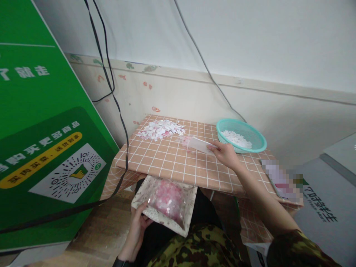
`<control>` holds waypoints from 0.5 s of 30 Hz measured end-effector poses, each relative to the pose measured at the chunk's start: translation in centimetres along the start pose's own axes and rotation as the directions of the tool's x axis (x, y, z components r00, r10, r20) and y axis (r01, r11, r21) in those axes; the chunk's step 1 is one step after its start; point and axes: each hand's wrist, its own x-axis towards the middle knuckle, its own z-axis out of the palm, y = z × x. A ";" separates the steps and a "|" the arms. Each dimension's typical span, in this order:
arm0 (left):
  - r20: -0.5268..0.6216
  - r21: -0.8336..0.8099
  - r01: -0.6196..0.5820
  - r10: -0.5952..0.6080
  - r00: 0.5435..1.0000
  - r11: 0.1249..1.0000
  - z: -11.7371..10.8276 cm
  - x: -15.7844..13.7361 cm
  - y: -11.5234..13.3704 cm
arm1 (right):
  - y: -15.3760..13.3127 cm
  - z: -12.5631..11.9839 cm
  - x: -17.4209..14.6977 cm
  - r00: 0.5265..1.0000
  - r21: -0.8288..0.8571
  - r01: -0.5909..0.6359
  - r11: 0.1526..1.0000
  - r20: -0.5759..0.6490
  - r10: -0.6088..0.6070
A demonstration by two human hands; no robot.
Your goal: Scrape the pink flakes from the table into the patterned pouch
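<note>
My left hand (pixel 139 226) is closed on the near left edge of a square speckled tray (pixel 182 230), held at the table's front edge above my lap. A heap of small pink and white pieces (pixel 168 198) lies in the tray. Over the table my right hand (pixel 224 152) pinches the right end of a flat white card (pixel 198 144). A few pink pieces (pixel 184 141) lie by the card's left end, partly hidden by it. Farther left sits a pile of small white and pinkish pieces (pixel 161 129).
A turquoise plastic basket (pixel 258 142) with white pieces stands at the table's right, behind my right hand. The checked tablecloth (pixel 155 157) hangs over the front edge. Cables (pixel 126 137) run down at the left, beside a green printed panel (pixel 83 129). A wall (pixel 189 96) closes off the back.
</note>
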 end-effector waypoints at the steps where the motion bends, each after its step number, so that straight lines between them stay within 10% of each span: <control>1: 0.001 0.002 -0.001 0.001 1.000 1.000 0.1 -0.1 0.1 | -0.1 -0.1 -0.1 1.000 0.006 -0.008 1.000 -0.009 0.008; 15: 0.007 0.005 0.019 -0.019 1.000 1.000 0.2 -0.5 0.4 | 0.1 -3.9 -0.5 0.996 -0.092 0.047 0.995 0.086 -0.039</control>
